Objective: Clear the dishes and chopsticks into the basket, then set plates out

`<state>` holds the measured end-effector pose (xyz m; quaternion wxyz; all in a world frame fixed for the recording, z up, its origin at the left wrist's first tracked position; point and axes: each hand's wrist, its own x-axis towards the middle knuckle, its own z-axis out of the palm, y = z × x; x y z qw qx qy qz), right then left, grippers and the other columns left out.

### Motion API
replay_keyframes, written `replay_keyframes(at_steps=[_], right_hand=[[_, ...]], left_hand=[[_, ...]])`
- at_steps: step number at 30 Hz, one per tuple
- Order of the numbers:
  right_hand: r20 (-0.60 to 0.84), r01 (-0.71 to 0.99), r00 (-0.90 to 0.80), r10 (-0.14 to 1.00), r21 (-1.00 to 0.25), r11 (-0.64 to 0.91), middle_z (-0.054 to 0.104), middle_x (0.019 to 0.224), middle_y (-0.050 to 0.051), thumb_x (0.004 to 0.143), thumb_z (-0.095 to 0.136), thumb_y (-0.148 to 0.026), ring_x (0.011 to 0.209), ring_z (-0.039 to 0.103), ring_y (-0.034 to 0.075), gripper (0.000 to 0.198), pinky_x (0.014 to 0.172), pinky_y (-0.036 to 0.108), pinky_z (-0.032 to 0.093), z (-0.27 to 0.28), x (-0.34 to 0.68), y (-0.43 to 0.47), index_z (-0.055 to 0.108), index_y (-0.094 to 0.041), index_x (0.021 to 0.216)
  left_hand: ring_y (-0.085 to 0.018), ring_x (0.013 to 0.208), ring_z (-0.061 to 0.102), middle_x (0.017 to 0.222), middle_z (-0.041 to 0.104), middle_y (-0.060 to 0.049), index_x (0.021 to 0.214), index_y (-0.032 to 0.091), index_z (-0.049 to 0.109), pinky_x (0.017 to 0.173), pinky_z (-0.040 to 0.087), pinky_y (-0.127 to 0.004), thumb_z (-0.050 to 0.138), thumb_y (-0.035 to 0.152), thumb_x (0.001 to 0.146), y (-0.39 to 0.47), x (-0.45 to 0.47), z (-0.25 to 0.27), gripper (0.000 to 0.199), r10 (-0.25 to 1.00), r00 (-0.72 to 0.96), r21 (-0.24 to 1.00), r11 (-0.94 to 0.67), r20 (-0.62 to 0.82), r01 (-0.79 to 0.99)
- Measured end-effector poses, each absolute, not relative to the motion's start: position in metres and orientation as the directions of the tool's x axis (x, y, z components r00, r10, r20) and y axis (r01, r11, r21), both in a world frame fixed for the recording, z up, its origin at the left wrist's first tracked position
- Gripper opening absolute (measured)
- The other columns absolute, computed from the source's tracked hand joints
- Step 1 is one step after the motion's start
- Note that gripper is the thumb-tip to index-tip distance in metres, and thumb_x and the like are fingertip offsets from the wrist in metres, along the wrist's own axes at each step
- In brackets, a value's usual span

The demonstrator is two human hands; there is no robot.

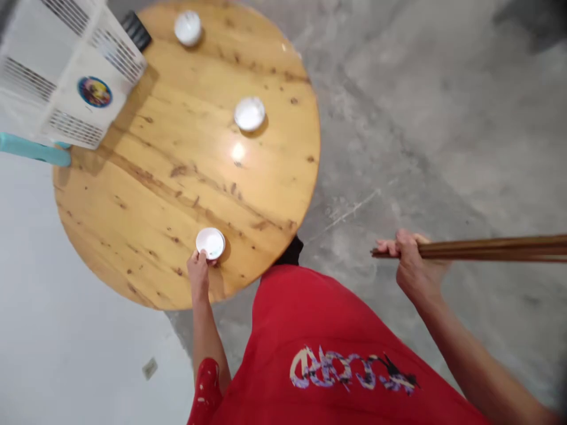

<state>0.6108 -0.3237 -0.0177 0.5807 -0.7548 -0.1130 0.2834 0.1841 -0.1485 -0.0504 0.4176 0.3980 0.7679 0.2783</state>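
My left hand grips the near rim of a small white bowl, thumb on top, at the near edge of the round wooden table. The bowl looks doubled at its rim, but I cannot tell whether a second one lies under it. Out to the right, over the floor, my right hand is closed around a bundle of brown chopsticks. Their ends stick out a little past my fingers, and the long part points right, out of the picture.
Two more white bowls stand on the table, one right of its middle and one at the far side. A white slatted plastic basket sits at the upper left, beside a teal object and a black ridged thing. Grey concrete floor lies right.
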Motion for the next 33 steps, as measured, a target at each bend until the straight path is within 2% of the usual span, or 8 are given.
replay_keyframes(at_steps=[2, 5, 9, 14, 20, 26, 31, 33], right_hand=[[-0.358, -0.169, 0.792, 0.494, -0.907, -0.387, 0.059, 0.056, -0.001, 0.079, 0.076, -0.063, 0.07, 0.068, 0.018, 0.056, 0.088, 0.035, 0.056, -0.016, 0.625, -0.31, 0.047, -0.022, 0.056], [-0.392, -0.158, 0.756, 0.524, -0.886, -0.435, 0.061, 0.057, 0.001, 0.074, 0.077, -0.069, 0.071, 0.068, 0.02, 0.06, 0.086, 0.036, 0.056, -0.02, 0.644, -0.289, 0.048, -0.022, 0.053], [-0.396, -0.138, 0.731, 0.555, -0.883, -0.449, 0.06, 0.055, 0.002, 0.07, 0.078, -0.072, 0.069, 0.069, 0.022, 0.062, 0.088, 0.039, 0.057, -0.023, 0.652, -0.263, 0.048, -0.022, 0.05], [-0.427, -0.143, 0.668, 0.61, -0.877, -0.458, 0.06, 0.056, 0.002, 0.073, 0.077, -0.069, 0.07, 0.069, 0.021, 0.06, 0.087, 0.036, 0.057, -0.022, 0.651, -0.236, 0.048, -0.022, 0.05], [-0.403, -0.115, 0.62, 0.673, -0.895, -0.431, 0.057, 0.054, 0.001, 0.072, 0.079, -0.067, 0.063, 0.065, 0.018, 0.06, 0.086, 0.036, 0.059, -0.017, 0.671, -0.206, 0.047, -0.022, 0.05], [-0.392, -0.128, 0.572, 0.721, -0.91, -0.393, 0.054, 0.052, -0.001, 0.069, 0.083, -0.065, 0.061, 0.062, 0.016, 0.061, 0.085, 0.037, 0.06, -0.013, 0.715, -0.169, 0.047, -0.02, 0.05], [-0.389, -0.153, 0.536, 0.75, -0.918, -0.367, 0.048, 0.05, -0.004, 0.068, 0.083, -0.064, 0.057, 0.06, 0.016, 0.06, 0.087, 0.043, 0.061, -0.015, 0.765, -0.137, 0.047, -0.021, 0.051], [-0.392, -0.178, 0.545, 0.741, -0.918, -0.354, 0.047, 0.05, -0.005, 0.067, 0.084, -0.062, 0.057, 0.06, 0.016, 0.058, 0.088, 0.045, 0.061, -0.014, 0.789, -0.126, 0.047, -0.021, 0.051]], left_hand=[[-0.015, 0.059, 0.058, 0.064, 0.06, 0.0, 0.07, 0.017, 0.058, 0.053, 0.051, -0.025, 0.062, 0.047, 0.07, -0.151, 0.184, -0.05, 0.03, 0.821, -0.365, 0.742, 0.561, -0.44, 0.367], [-0.015, 0.057, 0.058, 0.063, 0.059, 0.001, 0.068, 0.019, 0.055, 0.051, 0.05, -0.026, 0.063, 0.05, 0.069, -0.156, 0.187, -0.052, 0.033, 0.787, -0.41, 0.742, 0.595, -0.461, 0.308], [-0.014, 0.056, 0.058, 0.065, 0.06, 0.001, 0.07, 0.019, 0.054, 0.054, 0.052, -0.027, 0.065, 0.052, 0.066, -0.159, 0.192, -0.051, 0.035, 0.754, -0.453, 0.747, 0.618, -0.476, 0.243], [-0.014, 0.052, 0.055, 0.062, 0.055, 0.003, 0.067, 0.02, 0.05, 0.051, 0.05, -0.026, 0.06, 0.048, 0.071, -0.158, 0.197, -0.048, 0.03, 0.748, -0.489, 0.731, 0.622, -0.448, 0.281], [-0.015, 0.055, 0.059, 0.062, 0.055, 0.003, 0.065, 0.023, 0.045, 0.05, 0.05, -0.024, 0.059, 0.043, 0.075, -0.159, 0.219, -0.041, 0.026, 0.735, -0.553, 0.75, 0.603, -0.391, 0.271], [-0.016, 0.06, 0.061, 0.066, 0.058, 0.001, 0.07, 0.021, 0.052, 0.053, 0.054, -0.025, 0.06, 0.043, 0.077, -0.123, 0.287, -0.024, 0.025, 0.765, -0.557, 0.819, 0.521, -0.323, 0.241], [-0.015, 0.055, 0.062, 0.065, 0.056, 0.001, 0.07, 0.019, 0.052, 0.054, 0.054, -0.026, 0.058, 0.035, 0.081, -0.049, 0.379, -0.013, 0.02, 0.806, -0.521, 0.881, 0.432, -0.281, 0.194], [-0.015, 0.059, 0.065, 0.068, 0.059, 0.0, 0.073, 0.017, 0.054, 0.058, 0.056, -0.026, 0.056, 0.032, 0.084, -0.014, 0.415, -0.014, 0.018, 0.824, -0.498, 0.893, 0.409, -0.272, 0.188]])
